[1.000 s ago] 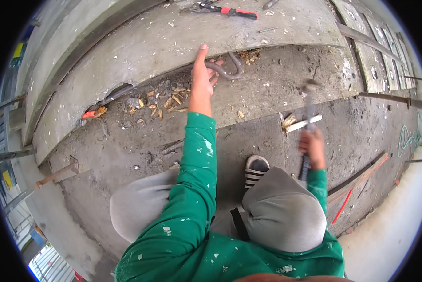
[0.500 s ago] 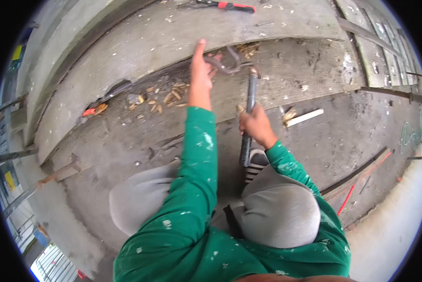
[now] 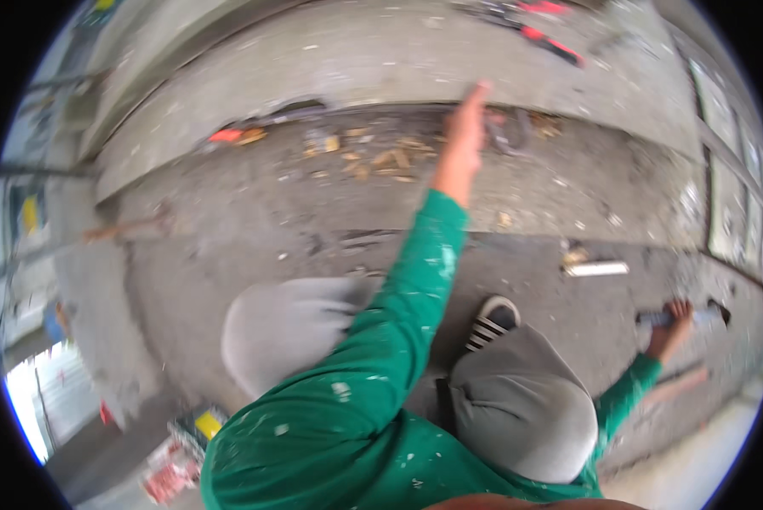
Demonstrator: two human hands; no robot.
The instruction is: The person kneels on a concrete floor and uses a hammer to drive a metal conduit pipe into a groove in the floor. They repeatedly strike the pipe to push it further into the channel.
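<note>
Left arm: stretched far forward in a paint-flecked green sleeve, nearly straight from shoulder to wrist
Left hand: fingers reach up against a bent metal hook at the foot of the concrete ledge; the blur hides whether they close on it or only touch it
Right arm: swung out low to the right, elbow bent, hand well apart from the left one
Right hand: wrapped around the handle of a hammer that lies roughly level, just above the floor
Knees: both in grey trousers, with a striped shoe between them
Edges: the ledge step runs across the top, with wood chips strewn along its base; a pale wooden stub lies between the two hands
Open room: bare gritty floor left of the sleeve; red-handled tools lie up on the ledge
</note>
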